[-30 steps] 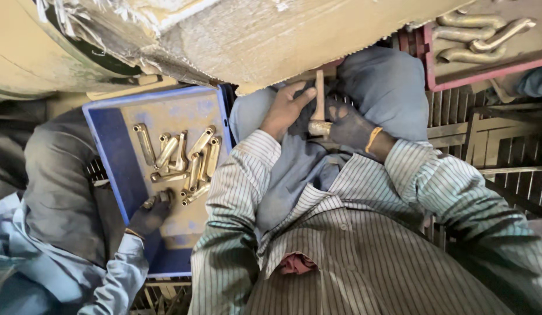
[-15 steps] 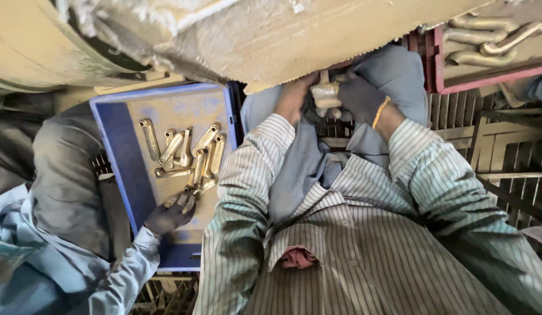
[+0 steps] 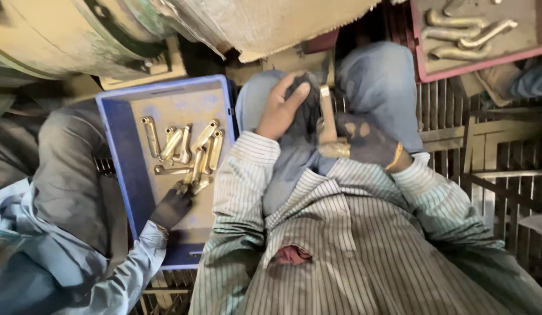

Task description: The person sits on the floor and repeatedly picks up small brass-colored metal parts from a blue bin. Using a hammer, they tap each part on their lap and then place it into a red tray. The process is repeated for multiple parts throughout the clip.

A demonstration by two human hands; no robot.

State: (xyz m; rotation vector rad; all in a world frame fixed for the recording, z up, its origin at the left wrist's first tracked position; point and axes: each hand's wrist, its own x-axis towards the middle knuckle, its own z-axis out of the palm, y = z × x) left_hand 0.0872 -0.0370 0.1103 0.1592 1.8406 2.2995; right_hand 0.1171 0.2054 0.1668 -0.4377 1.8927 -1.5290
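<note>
The left hand (image 3: 281,111) presses a dark cloth (image 3: 303,108) with fingers curled around it against a brass fitting (image 3: 327,125), which lies over the lap between the knees. The gloved right hand (image 3: 364,143) grips the fitting's lower end, steadying it for wiping. A co-worker's gloved hand (image 3: 173,204) reaches brass parts (image 3: 186,149) in the blue tray (image 3: 122,157), near its centre.

Packages: none in view.
Labels: none legible or visible on any surface.
Signs: none.
Screens: none.
Printed wrappers or cartons: none to be seen.
</note>
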